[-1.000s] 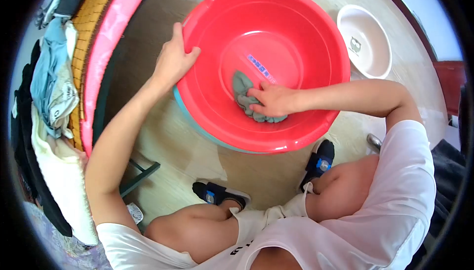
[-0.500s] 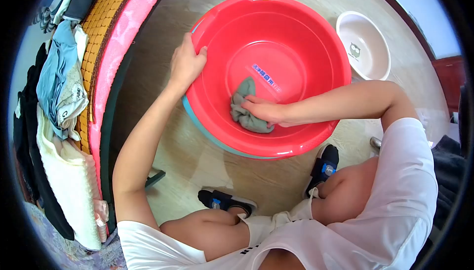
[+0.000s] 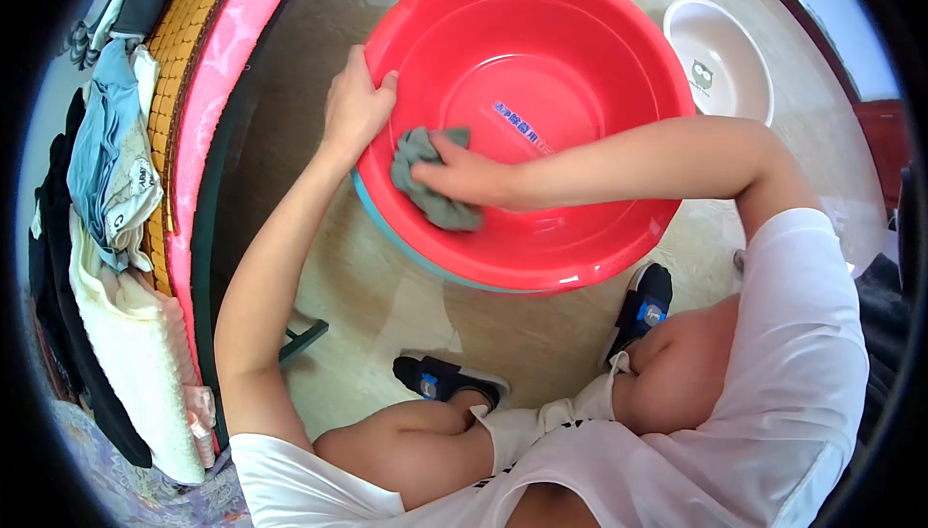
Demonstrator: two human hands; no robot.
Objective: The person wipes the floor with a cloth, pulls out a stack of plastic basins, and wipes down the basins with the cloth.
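A large red basin [image 3: 580, 35] with blue lettering on its bottom is nested over a light-blue basin [image 3: 387, 229], whose edge shows at the lower left. My left hand [image 3: 358, 108] grips the red basin's left rim, thumb on the inside. Inside the basin, my right hand [image 3: 464, 175] is closed on a crumpled grey-green cloth [image 3: 425, 195] and presses it against the lower-left inner wall, close to the rim.
An oval white basin [image 3: 739, 69] with an owl print stands on the floor at the upper right. On the left are a bed edge with pink fabric [image 3: 217, 74], a woven mat [image 3: 174, 55] and piled clothes [image 3: 101, 151]. Dark metal legs [image 3: 304, 340] stand beneath.
My right hand has moved the cloth left and up, from the basin's lower bottom area to its left inner wall. My left hand stays on the rim.
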